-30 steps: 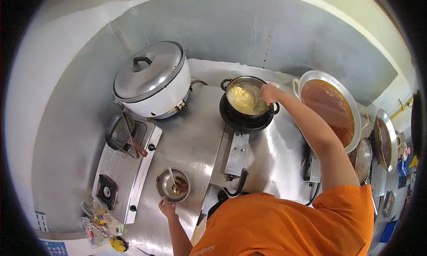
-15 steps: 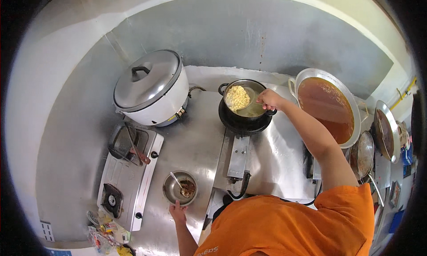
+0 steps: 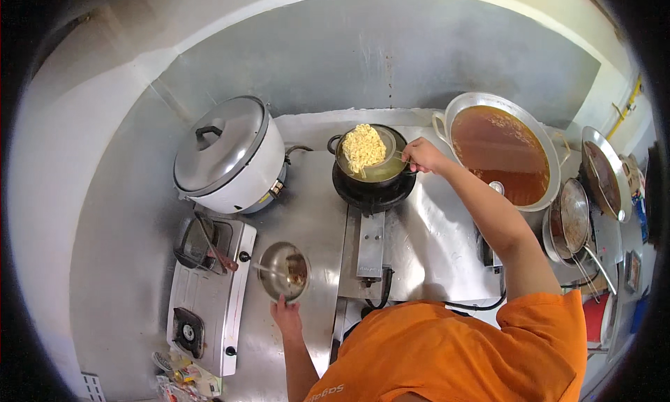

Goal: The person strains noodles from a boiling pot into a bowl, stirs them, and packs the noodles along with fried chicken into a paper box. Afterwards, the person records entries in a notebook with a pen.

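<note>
My right hand (image 3: 423, 155) is closed on the handle of a wire strainer (image 3: 393, 148). A clump of pale yellow noodles (image 3: 363, 151) sits in the strainer, raised over the dark pot (image 3: 363, 184) on a burner. Liquid shows inside the pot. Down to the left, my left hand (image 3: 286, 315) grips the near rim of a steel bowl (image 3: 268, 287), its thumb at the edge. Brown sauce lies in the bowl, and a spoon (image 3: 271, 269) leans in it, blurred by motion.
A large rice cooker (image 3: 230, 165) stands back left, with a white two-burner gas stove (image 3: 222, 297) nearer me. On the right are a wide pan of red-brown broth (image 3: 499, 158) and another strainer (image 3: 574, 206) with a long handle. A steel wall (image 3: 335, 53) closes off the back.
The strainer with the noodles has risen out of the pot's liquid. My left hand has lifted or shifted the bowl slightly toward the pot, and the view has moved a little.
</note>
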A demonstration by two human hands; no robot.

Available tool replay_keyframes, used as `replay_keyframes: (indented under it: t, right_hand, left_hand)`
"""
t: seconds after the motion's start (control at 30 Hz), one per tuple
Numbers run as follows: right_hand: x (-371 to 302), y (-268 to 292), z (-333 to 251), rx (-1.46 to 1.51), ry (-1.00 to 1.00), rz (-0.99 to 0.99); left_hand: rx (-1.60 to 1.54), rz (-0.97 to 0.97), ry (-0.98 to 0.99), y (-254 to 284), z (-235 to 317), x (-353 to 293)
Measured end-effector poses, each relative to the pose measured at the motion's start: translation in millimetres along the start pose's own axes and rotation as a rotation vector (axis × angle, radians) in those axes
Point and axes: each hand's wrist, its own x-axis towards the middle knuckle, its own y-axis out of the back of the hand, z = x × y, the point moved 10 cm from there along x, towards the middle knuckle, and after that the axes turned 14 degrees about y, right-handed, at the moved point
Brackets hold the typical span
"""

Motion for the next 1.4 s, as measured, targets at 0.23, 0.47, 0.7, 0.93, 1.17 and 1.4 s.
replay_keyframes:
  t: [0.23, 0.47, 0.7, 0.93, 1.17, 1.4]
  right_hand:
    - [-12.5, 30.5, -16.6, -0.068, 0.047, -0.03]
    - [-21.0, 55.7, -41.4, -0.043, 0.027, -0.014]
    - [-23.4, 76.2, -105.0, -0.039, 0.075, -0.054]
    - [-19.4, 112.9, -170.3, -0.133, 0.117, -0.064]
    - [-29.9, 125.7, -241.1, -0.152, 0.194, -0.057]
    - [-7.5, 94.6, -232.4, -0.219, 0.138, -0.147]
  left_hand:
    - [0.16, -0.123, -0.026, -154.0, 58.2, 40.7]
    - [0.227, -0.245, -0.008, -272.4, 101.5, 82.0]
    - [0.294, -0.217, 0.086, -334.4, 129.0, 150.4]
    - [0.547, -0.235, 0.085, -392.4, 125.5, 172.1]
    - [0.684, -0.338, 0.09, -438.5, 103.2, 182.9]
    - [0.619, -0.537, 0.174, -461.1, 68.6, 173.7]
